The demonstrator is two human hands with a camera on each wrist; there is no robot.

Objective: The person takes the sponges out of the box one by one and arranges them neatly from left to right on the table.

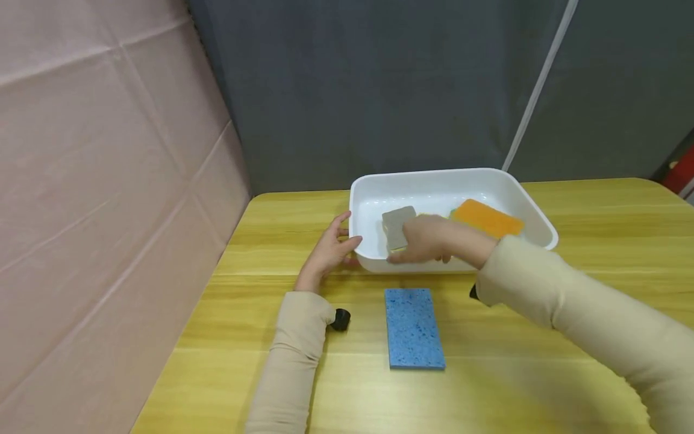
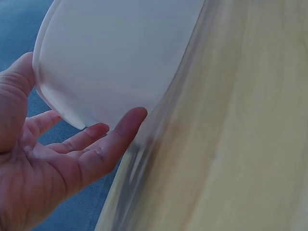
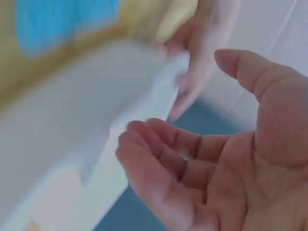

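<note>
White plastic is what both our hands meet: the white tub [image 1: 534,208] sits on the yellow wooden tabletop [image 1: 542,367], well back from us. Our left hand [image 1: 328,250] rests with straight, spread fingers against the tub's outer left corner; in the left wrist view the fingers [image 2: 103,147] lie relaxed just under the curved wall, its grip apart and holding nothing. Our right hand [image 1: 428,239] reaches over the near rim into the tub, just beside the grey sponge [image 1: 397,223], which lies inside at the left. The right wrist view shows the palm loosely cupped, its fingers [image 3: 159,159] holding nothing, so that grip is apart too. An orange sponge [image 1: 488,218] lies in the tub further right. A blue sponge [image 1: 414,328] lies flat on the tabletop, near the tub's front wall and between our forearms.
</note>
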